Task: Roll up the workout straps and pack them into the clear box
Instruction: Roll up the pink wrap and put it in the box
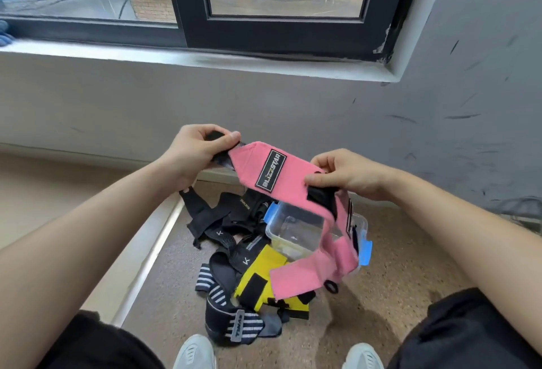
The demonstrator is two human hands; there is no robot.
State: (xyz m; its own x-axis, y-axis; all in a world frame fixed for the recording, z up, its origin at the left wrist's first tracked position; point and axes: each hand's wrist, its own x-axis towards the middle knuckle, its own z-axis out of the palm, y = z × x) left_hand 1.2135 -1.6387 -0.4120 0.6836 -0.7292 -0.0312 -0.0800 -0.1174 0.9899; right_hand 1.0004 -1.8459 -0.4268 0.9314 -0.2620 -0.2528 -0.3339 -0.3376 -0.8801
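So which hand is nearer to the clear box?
Right. The right hand holds the pink strap over the clear box; the left hand holds its other end, farther left.

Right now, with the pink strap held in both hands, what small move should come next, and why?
Probably begin rolling from the black end that the left hand pinches, toward the right hand. The pink strap is unrolled, its tail hanging over the clear box.
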